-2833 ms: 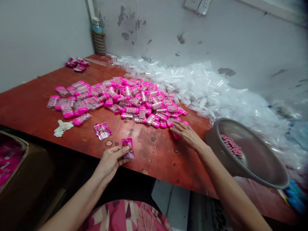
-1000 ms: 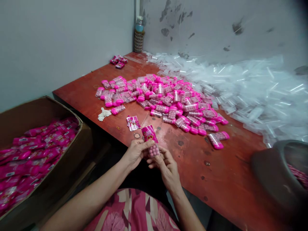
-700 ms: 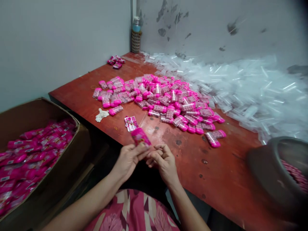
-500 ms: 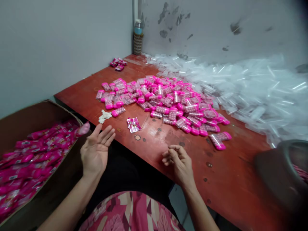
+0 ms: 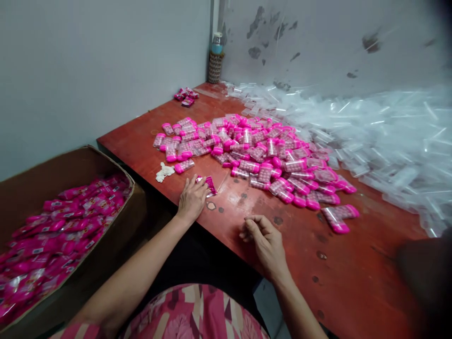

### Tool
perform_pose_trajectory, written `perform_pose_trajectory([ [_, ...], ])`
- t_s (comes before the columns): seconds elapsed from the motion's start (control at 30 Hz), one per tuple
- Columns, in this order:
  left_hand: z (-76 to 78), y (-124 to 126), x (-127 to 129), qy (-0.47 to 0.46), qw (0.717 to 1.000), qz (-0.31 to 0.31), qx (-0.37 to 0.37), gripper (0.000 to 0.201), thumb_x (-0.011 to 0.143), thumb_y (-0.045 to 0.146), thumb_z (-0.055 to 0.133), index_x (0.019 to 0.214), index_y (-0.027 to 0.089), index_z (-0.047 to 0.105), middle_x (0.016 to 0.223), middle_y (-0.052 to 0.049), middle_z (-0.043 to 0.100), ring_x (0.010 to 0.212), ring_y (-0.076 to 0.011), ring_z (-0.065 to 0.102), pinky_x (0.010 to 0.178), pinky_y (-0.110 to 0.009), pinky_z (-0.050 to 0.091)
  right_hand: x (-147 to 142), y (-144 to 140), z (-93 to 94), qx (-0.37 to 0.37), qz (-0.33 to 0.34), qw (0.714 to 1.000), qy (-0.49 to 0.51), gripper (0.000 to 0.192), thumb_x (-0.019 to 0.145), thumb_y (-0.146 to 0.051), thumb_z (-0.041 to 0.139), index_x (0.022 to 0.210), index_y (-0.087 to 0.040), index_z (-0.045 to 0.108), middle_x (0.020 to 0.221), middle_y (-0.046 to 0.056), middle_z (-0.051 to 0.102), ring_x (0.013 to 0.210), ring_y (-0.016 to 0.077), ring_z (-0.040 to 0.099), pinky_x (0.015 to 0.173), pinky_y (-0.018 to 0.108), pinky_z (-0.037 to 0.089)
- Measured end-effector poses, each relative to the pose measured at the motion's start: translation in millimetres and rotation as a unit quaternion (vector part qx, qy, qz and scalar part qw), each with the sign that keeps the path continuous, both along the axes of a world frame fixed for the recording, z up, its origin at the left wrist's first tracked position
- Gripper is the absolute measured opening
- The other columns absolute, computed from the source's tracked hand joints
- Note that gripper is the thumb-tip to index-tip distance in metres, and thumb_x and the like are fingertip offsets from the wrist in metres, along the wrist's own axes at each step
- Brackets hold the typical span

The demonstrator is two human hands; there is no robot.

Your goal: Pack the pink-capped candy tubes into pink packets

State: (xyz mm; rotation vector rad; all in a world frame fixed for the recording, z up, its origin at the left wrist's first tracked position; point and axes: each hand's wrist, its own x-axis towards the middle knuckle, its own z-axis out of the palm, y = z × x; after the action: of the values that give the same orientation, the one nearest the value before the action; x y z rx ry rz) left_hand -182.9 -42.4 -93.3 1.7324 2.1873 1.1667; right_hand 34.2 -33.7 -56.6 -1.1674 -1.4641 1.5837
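Pink printed sachet (image 5: 211,185) at left grip (image 5: 192,199) fingertips
Whether it is pinched cannot be told; right grip (image 5: 264,242) is loosely curled, closure unclear. Light, limp, slippery handling is expected; the edge exposed beside the left fingertips is best taken.

Middle gap: open red wooden tabletop (image 5: 228,219) from left hand (image 5: 192,200) to right hand (image 5: 266,242).
Near right: open tabletop as far as a dark, blurred, rounded form (image 5: 429,278).
Far middle: heaped pink-capped clear plastic bottles (image 5: 261,155) in the way.
Far right: mounded clear plastic pieces (image 5: 381,136) blocking.
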Motion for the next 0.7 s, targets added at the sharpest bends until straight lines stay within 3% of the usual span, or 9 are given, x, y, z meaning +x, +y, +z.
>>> perform_pose_trajectory([
  [0.13,17.1,-11,21,-0.108,0.992,-0.038,0.057,0.021,0.074,0.018,0.056,0.092,0.026,0.066,0.116,-0.005,0.058,0.125,-0.0242,0.031,0.104,-0.049,0.014,-28,15,2.3,0.053,-0.017,0.998,0.029,0.025,0.071,-0.030,0.063,0.094,-0.021,0.055,0.093,0.003,0.061,0.086,0.0162,0.058,0.076,0.030,0.046],
  [0.23,34.2,-21,46,-0.211,0.972,-0.087,0.063,0.025,0.073,0.019,0.059,0.095,0.028,0.066,0.115,-0.003,0.058,0.123,-0.0223,0.035,0.105,-0.041,0.019,-38,26,2.4,0.001,-0.003,0.993,0.117,0.032,0.069,-0.028,0.065,0.097,-0.021,0.051,0.083,0.000,0.062,0.077,0.0142,0.059,0.072,0.029,0.047],
  [0.3,42.7,-27,60,-0.294,0.951,-0.083,0.049,0.031,0.070,0.021,0.062,0.100,0.028,0.064,0.116,-0.002,0.058,0.119,-0.0218,0.040,0.103,-0.036,0.025,-35,31,3.3,-0.022,-0.011,0.989,0.148,0.029,0.070,-0.027,0.063,0.095,-0.021,0.051,0.072,-0.003,0.062,0.066,0.0112,0.059,0.065,0.025,0.046],
  [0.43,47.7,-26,73,-0.487,0.871,-0.050,-0.031,0.041,0.065,0.028,0.067,0.106,0.022,0.062,0.104,-0.004,0.064,0.098,-0.0212,0.057,0.086,-0.030,0.043,-21,32,7.4,-0.035,-0.043,0.988,0.143,0.028,0.067,-0.024,0.065,0.091,-0.020,0.052,0.061,-0.007,0.058,0.053,0.0078,0.054,0.054,0.019,0.042],
  [0.53,45.5,-20,79,-0.577,0.801,-0.103,-0.118,0.022,0.066,0.031,0.066,0.078,0.013,0.069,0.073,-0.004,0.066,0.072,-0.0172,0.062,0.071,-0.027,0.049,-8,28,9.0,-0.026,-0.024,0.994,0.103,0.028,0.066,-0.025,0.065,0.091,-0.020,0.053,0.057,-0.008,0.055,0.050,0.0080,0.051,0.052,0.020,0.041],
  [0.63,44.9,-17,86,-0.632,0.752,-0.109,-0.154,0.018,0.064,0.029,0.069,0.064,0.011,0.067,0.063,-0.003,0.064,0.062,-0.0138,0.060,0.065,-0.026,0.051,19,31,10.2,0.054,0.000,0.999,-0.005,0.018,0.072,-0.030,0.060,0.087,-0.020,0.056,0.067,-0.003,0.060,0.059,0.0116,0.056,0.057,0.023,0.044],
  [0.7,45.6,-18,90,-0.643,0.743,-0.084,-0.166,0.017,0.061,0.027,0.071,0.063,0.010,0.067,0.062,-0.003,0.063,0.060,-0.0126,0.060,0.063,-0.024,0.051,52,42,13.5,0.163,-0.023,0.979,-0.119,0.016,0.079,-0.032,0.051,0.087,-0.021,0.059,0.080,0.001,0.063,0.070,0.0152,0.059,0.065,0.028,0.046],
])
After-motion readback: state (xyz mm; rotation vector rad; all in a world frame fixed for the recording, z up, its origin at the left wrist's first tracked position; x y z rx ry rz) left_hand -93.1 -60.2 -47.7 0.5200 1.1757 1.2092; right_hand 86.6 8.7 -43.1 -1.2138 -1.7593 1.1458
